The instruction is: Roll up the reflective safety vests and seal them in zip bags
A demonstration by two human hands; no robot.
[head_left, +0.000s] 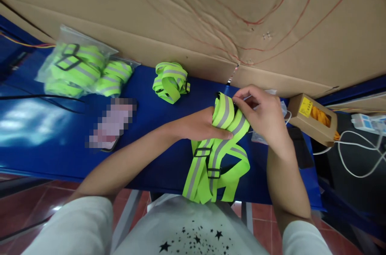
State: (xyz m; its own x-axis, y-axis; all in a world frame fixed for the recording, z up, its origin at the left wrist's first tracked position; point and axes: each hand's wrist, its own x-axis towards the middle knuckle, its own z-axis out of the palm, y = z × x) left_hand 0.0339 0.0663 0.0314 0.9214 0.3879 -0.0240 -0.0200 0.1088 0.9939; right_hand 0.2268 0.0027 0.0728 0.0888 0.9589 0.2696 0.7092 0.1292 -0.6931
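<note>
A neon yellow-green reflective strap (224, 112) with grey stripes lies partly bundled on the blue table in front of me. My left hand (208, 124) grips its folded upper part, the thumb laid across the front and most fingers hidden behind. At the bundle's upper right, my right hand (261, 108) pinches a dark piece on the strap, mostly covered by the fingertips. Below my hands the strap's loose loops, with black buckles (214, 173), spread down to the table's front edge.
Another bundled strap (170, 82) lies further back. Clear bags (72, 68) of straps stand at the left, near a pixelated flat item (113, 124). On the right are a cardboard box (313, 118), a dark phone (301, 148) and white cables (357, 174). A cardboard panel (150, 17) rises behind.
</note>
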